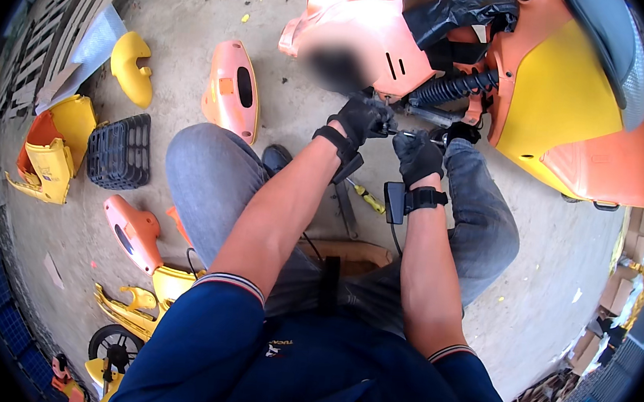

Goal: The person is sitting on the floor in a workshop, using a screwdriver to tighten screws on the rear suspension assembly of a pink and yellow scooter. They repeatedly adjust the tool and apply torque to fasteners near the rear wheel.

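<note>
Black work gloves cover both hands, which are close together in front of the orange-pink front panel (373, 48) of a scooter. My left hand (363, 120) is closed, its fingers pinched at the left end of a thin metal rod-like tool (402, 133). Around the right end of this tool, my right hand (419, 157) is closed too. The exact kind of tool is too small to make out. Just beyond the hands are a black coil spring (454, 88) and the scooter's yellow side panel (569, 92). A yellow-handled screwdriver (368, 197) lies on the floor below them.
Loose body parts lie on the concrete at left: an orange cover (232, 90), a yellow fender (132, 69), yellow panels (53, 166) and another orange cover (131, 232). A black plastic crate (119, 150) stands among them. Cardboard boxes (619, 292) line the right side.
</note>
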`<action>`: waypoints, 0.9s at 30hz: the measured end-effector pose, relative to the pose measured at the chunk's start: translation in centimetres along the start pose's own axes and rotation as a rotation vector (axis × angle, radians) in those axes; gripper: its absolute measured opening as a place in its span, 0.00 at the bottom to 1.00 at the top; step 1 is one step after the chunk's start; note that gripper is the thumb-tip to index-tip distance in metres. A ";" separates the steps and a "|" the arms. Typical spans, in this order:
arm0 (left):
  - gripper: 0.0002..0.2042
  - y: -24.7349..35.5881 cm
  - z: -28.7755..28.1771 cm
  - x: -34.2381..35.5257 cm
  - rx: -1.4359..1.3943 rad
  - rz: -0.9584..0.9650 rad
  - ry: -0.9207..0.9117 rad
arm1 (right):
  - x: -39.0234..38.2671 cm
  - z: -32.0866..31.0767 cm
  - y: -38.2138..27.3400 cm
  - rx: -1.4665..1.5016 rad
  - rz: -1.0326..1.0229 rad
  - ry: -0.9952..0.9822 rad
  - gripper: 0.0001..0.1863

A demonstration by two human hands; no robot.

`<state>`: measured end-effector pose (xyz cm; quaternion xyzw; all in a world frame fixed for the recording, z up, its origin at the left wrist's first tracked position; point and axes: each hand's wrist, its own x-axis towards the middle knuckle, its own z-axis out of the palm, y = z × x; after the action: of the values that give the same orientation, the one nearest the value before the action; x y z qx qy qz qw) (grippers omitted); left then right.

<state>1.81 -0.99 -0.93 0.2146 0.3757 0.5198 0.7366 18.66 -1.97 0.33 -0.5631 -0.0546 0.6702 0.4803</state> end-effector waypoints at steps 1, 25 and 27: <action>0.05 -0.1 -0.1 0.2 0.055 -0.010 -0.024 | 2.5 -2.0 0.5 0.040 0.111 -0.085 0.11; 0.07 1.5 -0.1 -0.6 0.115 -0.112 -0.082 | -4.8 1.5 -3.3 -0.439 -0.415 -0.127 0.09; 0.08 1.5 -0.1 -0.4 0.165 -0.107 -0.085 | -6.7 3.6 -4.0 -0.787 -0.718 -0.282 0.10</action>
<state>0.77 -0.83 0.20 0.2762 0.3962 0.4376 0.7585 17.48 -2.93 8.80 -0.5508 -0.5537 0.4622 0.4200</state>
